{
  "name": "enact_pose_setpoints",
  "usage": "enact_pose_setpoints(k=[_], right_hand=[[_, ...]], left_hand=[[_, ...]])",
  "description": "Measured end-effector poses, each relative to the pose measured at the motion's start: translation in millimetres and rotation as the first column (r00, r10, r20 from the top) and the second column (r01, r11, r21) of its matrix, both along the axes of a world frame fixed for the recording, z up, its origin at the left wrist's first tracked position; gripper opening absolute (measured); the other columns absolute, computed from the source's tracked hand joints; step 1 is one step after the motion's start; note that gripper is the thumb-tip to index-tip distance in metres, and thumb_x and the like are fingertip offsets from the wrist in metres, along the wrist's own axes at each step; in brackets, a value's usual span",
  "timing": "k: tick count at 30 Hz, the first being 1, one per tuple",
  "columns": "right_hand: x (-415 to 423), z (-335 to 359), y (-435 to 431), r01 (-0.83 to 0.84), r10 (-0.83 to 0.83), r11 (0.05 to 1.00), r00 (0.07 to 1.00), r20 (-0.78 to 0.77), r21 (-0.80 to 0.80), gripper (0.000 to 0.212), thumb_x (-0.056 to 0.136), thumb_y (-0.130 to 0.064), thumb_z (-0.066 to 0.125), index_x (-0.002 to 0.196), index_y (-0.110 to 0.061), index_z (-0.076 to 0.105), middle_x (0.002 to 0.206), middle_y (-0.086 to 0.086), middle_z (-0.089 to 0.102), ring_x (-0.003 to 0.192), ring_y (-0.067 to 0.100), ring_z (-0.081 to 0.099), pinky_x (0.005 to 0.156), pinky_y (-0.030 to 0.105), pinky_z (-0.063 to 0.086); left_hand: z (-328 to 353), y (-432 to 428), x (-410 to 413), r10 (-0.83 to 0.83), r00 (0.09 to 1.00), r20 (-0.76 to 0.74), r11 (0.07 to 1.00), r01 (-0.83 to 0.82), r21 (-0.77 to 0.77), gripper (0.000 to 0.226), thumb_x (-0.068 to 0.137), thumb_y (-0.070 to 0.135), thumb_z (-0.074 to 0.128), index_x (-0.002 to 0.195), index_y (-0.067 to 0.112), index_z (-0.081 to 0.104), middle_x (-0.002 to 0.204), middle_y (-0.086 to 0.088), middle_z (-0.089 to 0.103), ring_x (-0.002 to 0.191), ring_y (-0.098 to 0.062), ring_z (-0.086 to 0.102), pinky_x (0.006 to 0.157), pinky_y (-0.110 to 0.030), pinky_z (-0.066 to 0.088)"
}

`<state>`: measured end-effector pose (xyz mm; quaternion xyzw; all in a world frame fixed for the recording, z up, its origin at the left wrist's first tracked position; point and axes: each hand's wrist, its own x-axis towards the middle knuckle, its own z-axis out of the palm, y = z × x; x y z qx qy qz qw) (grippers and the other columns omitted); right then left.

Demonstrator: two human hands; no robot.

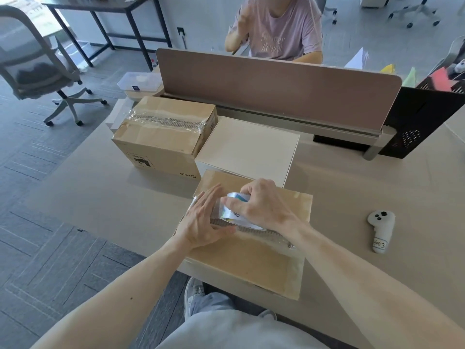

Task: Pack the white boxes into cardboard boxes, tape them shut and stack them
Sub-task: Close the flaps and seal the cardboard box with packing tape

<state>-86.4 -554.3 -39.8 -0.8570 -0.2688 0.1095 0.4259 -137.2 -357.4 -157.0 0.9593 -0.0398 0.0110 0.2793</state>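
Observation:
A closed cardboard box point(254, 263) lies at the table's near edge, with clear tape along its top seam. My right hand point(261, 205) grips a roll of clear tape point(232, 209) on top of this box. My left hand point(203, 220) lies flat, fingers together, pressing the tape down at the box's left end. Just behind stands a white box point(249, 147). A second cardboard box point(161, 134), taped shut, sits at the back left. The edge of another white box point(118, 114) peeks out behind it.
A pink desk divider point(276, 89) runs along the table's far side, with a person seated behind it. A white controller point(380, 229) lies at the right. A black mesh organiser point(425, 117) stands at the far right. An office chair point(37, 64) is on the left floor.

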Motion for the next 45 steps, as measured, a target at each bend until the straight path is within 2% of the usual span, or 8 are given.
enact_pose_setpoints(k=[4,9,18,23,29,32,42,45], right_hand=[[1.1,-28.5,-25.0,0.024,-0.030,0.979,0.999,-0.031,-0.203,0.062,0.080,-0.048,0.069,0.046,-0.019,0.025,0.042,-0.008,0.022,0.042,0.012,0.021,0.044,0.030,0.019],[4.5,-41.8,-26.7,0.032,-0.052,0.975,0.995,-0.087,-0.218,0.062,0.082,-0.051,0.067,0.047,-0.019,0.026,0.041,-0.009,0.024,0.042,0.013,0.023,0.045,0.029,0.021],[-1.4,-57.5,-61.8,-0.041,0.061,0.997,0.911,-0.407,0.058,0.052,0.080,-0.055,0.069,0.069,-0.005,0.059,0.056,-0.003,0.052,0.051,0.013,0.044,0.050,0.025,0.032],[-0.3,-51.4,-53.1,-0.047,0.049,0.999,0.923,-0.380,0.015,0.055,0.083,-0.049,0.070,0.057,-0.007,0.047,0.049,-0.005,0.045,0.046,0.014,0.038,0.048,0.026,0.028],[14.8,-37.7,-75.8,-0.080,0.000,0.963,0.956,-0.294,-0.259,0.068,0.068,-0.070,0.070,0.049,-0.019,0.029,0.050,-0.002,0.032,0.049,0.018,0.027,0.051,0.034,0.019],[7.6,-39.0,-83.6,-0.024,-0.050,0.958,0.967,-0.249,-0.286,0.066,0.071,-0.064,0.071,0.049,-0.019,0.029,0.048,-0.004,0.032,0.047,0.016,0.027,0.050,0.032,0.020],[-4.3,-43.7,-72.3,0.065,-0.107,0.974,0.977,-0.187,-0.218,0.062,0.076,-0.057,0.071,0.051,-0.019,0.029,0.043,-0.012,0.029,0.042,0.009,0.027,0.047,0.029,0.022],[1.8,-48.1,-93.0,-0.008,-0.034,0.992,0.948,-0.317,-0.129,0.059,0.080,-0.055,0.068,0.056,-0.015,0.031,0.051,-0.006,0.029,0.048,0.012,0.027,0.051,0.030,0.021]], left_hand=[[1.9,-8.0,1.3,-0.081,0.994,-0.077,0.947,0.100,0.306,0.116,0.073,0.095,0.037,0.160,0.022,0.011,0.167,0.007,0.003,0.154,-0.007,-0.003,0.126,-0.041,0.007],[5.1,-12.6,1.4,-0.058,0.980,-0.190,0.900,0.133,0.415,0.121,0.071,0.099,0.013,0.159,0.018,-0.010,0.164,0.006,-0.021,0.150,-0.009,-0.023,0.125,-0.038,-0.009],[4.6,-13.5,2.7,-0.054,0.971,-0.232,0.869,0.160,0.468,0.118,0.074,0.097,0.013,0.157,0.018,-0.018,0.163,0.004,-0.027,0.149,-0.012,-0.026,0.124,-0.039,-0.010],[3.5,-13.3,1.6,-0.045,0.970,-0.240,0.871,0.156,0.466,0.119,0.072,0.096,0.009,0.158,0.018,-0.016,0.163,0.005,-0.026,0.149,-0.011,-0.026,0.124,-0.039,-0.010],[0.9,-12.2,2.9,-0.062,0.970,-0.236,0.870,0.169,0.464,0.116,0.077,0.095,0.016,0.158,0.019,-0.017,0.164,0.004,-0.024,0.150,-0.012,-0.024,0.125,-0.041,-0.006],[3.8,-12.6,2.0,-0.061,0.971,-0.229,0.862,0.167,0.479,0.117,0.074,0.096,0.008,0.157,0.018,-0.019,0.162,0.003,-0.028,0.150,-0.015,-0.026,0.125,-0.041,-0.009],[3.1,-64.8,2.9,-0.165,0.954,-0.252,0.847,0.268,0.458,0.124,0.071,0.098,0.008,0.157,0.012,-0.017,0.163,-0.002,-0.026,0.149,-0.015,-0.027,0.123,-0.038,-0.013],[2.2,-64.0,3.4,-0.165,0.954,-0.250,0.842,0.269,0.468,0.125,0.070,0.099,0.007,0.156,0.012,-0.018,0.163,-0.001,-0.026,0.150,-0.016,-0.026,0.124,-0.038,-0.012]])
